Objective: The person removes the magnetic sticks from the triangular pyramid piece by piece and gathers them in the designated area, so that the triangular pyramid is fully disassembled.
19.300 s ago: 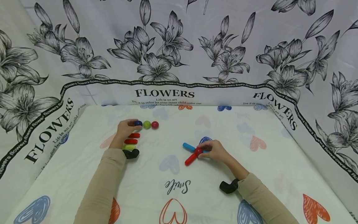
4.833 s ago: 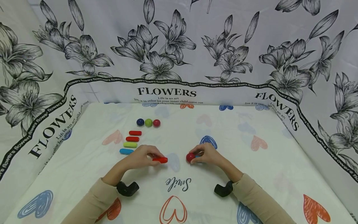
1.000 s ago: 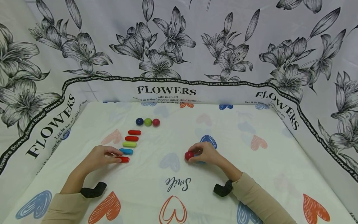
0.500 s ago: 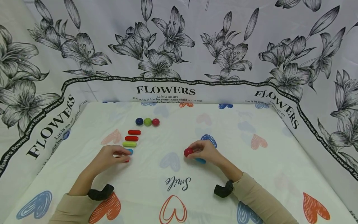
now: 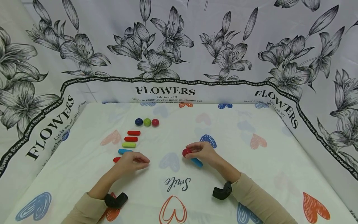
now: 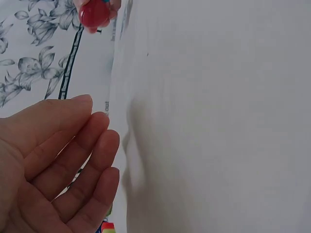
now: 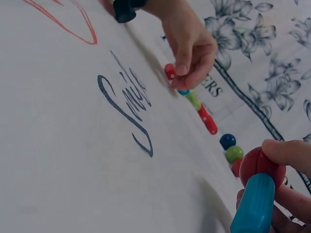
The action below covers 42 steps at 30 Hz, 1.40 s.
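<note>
red and blue meet in the right hand (image 5: 203, 152): its fingers pinch a red ball (image 5: 186, 152) with a blue stick (image 5: 197, 162) joined to it, the stick slanting off toward 5 o'clock from the ball. the right wrist view shows the ball (image 7: 261, 167) sitting on the stick's top end (image 7: 253, 206), fingertips pressed on both, held just above the heart-printed cloth (image 5: 251, 174).

the left hand (image 5: 130, 161) sits at 9 o'clock from the right one, well apart, fingers relaxed and holding nothing; the left wrist view shows its palm bare (image 6: 53, 160). a red stick (image 5: 116, 159) lies on the cloth at the hand's 9 o'clock side, touching or just beside the knuckles, partly hidden by them.

at 12 o'clock from that stick runs a column of sticks: blue (image 5: 124, 151), green (image 5: 129, 145), red (image 5: 130, 139), red (image 5: 133, 133). farther toward 12 o'clock lie three balls in a row, dark blue (image 5: 138, 121), green (image 5: 147, 122), red (image 5: 155, 122), touching one another.
</note>
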Tool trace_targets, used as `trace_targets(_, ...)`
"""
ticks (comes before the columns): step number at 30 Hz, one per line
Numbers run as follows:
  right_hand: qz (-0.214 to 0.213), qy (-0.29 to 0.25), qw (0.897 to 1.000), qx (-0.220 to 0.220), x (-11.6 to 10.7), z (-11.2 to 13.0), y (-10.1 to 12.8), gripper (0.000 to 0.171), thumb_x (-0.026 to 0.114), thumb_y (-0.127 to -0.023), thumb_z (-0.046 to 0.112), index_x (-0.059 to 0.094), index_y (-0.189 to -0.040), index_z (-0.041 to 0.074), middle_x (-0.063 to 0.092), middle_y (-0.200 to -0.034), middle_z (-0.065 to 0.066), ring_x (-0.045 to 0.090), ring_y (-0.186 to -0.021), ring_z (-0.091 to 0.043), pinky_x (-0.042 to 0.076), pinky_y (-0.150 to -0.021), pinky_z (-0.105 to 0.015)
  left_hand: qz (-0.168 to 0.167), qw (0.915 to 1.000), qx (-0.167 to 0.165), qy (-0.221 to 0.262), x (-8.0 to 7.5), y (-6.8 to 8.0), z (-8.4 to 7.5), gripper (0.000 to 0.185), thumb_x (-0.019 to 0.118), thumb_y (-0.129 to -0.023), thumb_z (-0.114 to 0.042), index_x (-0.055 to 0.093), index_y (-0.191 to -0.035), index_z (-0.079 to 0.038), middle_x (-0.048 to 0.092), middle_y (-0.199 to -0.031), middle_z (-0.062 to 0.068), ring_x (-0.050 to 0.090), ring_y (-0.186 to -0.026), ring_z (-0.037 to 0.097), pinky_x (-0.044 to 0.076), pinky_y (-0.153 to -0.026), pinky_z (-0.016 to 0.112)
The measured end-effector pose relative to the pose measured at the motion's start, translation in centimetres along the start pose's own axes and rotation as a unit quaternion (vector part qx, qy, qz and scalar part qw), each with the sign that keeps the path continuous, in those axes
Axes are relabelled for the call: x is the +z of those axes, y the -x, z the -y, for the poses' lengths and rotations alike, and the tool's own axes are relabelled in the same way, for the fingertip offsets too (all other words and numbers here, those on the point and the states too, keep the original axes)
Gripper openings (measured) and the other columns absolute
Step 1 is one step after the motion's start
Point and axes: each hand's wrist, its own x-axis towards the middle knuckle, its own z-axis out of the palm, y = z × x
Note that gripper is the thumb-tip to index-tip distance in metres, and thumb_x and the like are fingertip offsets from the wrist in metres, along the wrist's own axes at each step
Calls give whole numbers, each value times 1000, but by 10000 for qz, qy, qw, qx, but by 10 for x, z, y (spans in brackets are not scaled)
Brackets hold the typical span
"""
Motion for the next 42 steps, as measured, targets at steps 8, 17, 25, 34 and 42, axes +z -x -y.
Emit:
trace_targets(8,-19,-207,9995,252,5,-2,-3,37,80,-78,25,71,-112,11,72,-110,-8,64,-95,-13,56,-86,-26,325,9968,-234,696,24,-10,-11,19,69,-88,-18,73,-102,-6,75,-99,12,67,-85,14,51,-74,8)
trace_targets(17,-180,-551,9978,314,11,-4,-1,35,80,-78,23,71,-109,9,74,-106,-8,64,-95,-13,53,-86,-25,184,9853,-854,1465,51,-18,-28,24,70,-88,-23,73,-105,-6,75,-101,12,64,-81,11,51,-69,15)
trace_targets(25,-442,-795,9945,510,15,0,-2,32,81,-77,25,72,-103,10,75,-102,-7,62,-96,-15,49,-83,-23,237,9710,-1138,2091,71,-26,-48,34,71,-87,-31,71,-111,-7,76,-100,9,65,-80,9,53,-71,18)
trace_targets(34,-642,-1039,9904,651,21,2,1,32,81,-76,29,71,-99,9,75,-102,-7,63,-96,-17,54,-81,-22,676,9463,-1226,2914,92,-30,-61,52,69,-87,-39,63,-125,-5,74,-111,13,73,-99,19,58,-89,28)
trace_targets(42,-617,-1253,9890,486,27,2,1,30,79,-79,24,70,-99,4,75,-99,-9,64,-91,-13,53,-77,-18,567,9374,-1353,3158,103,-36,-61,57,66,-89,-38,58,-128,3,72,-114,18,73,-98,21,58,-89,29)
